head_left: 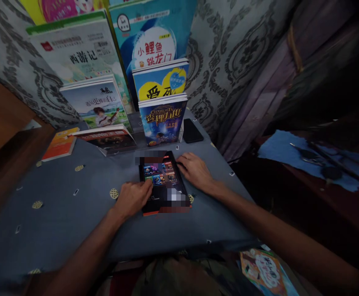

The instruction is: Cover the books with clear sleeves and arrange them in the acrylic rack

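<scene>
A black book (157,199) with small coloured pictures and an orange edge lies flat on the cloth-covered table (99,230); parts of its cover are pixelated. My left hand (133,196) grips its left edge, fingers together and fingertips over the cover. At the upper right edge, my right hand (196,169) holds the book with bent fingers; its thumb is mostly hidden. Just behind stands a blue book (163,123) in a rack, in front of a yellow and blue book (160,82).
A dark phone (192,130) lies right of the rack. More books stand at left, including a green-edged one (77,49); an orange book (60,144) lies flat. Tools rest on a blue cloth (278,152) at right. Another picture book (265,271) is below the table edge.
</scene>
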Available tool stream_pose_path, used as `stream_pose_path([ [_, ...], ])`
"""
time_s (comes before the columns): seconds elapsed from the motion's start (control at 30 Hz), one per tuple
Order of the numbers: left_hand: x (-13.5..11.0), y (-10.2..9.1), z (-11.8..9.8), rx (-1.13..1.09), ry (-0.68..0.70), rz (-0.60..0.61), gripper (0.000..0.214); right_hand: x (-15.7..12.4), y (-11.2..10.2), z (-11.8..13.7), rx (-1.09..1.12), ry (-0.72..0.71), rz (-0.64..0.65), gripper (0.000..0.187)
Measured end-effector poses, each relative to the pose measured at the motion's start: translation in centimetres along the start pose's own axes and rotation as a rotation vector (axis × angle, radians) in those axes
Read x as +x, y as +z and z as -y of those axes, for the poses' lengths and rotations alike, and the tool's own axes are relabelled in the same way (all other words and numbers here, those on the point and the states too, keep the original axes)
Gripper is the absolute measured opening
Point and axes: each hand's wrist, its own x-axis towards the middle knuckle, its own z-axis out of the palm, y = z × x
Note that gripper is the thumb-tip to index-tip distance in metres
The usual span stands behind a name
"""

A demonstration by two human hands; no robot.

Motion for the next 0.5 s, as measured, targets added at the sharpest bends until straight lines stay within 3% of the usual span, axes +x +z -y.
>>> stream_pose_path([
  [0.1,0.3,0.4,0.5,-0.029,-0.02,-0.061,0.029,-0.1,0.1,0.2,0.021,0.02,-0.024,0.025],
  [0.3,1.9,1.0,2.4,-0.068,-0.062,-0.324,0.023,-0.3,0.3,0.6,0.092,0.053,-0.076,0.031],
  [0.5,4.0,1.3,3.8,-0.13,-0.077,-0.246,0.029,0.8,1.2,0.7,0.199,-0.001,-0.061,0.033],
])
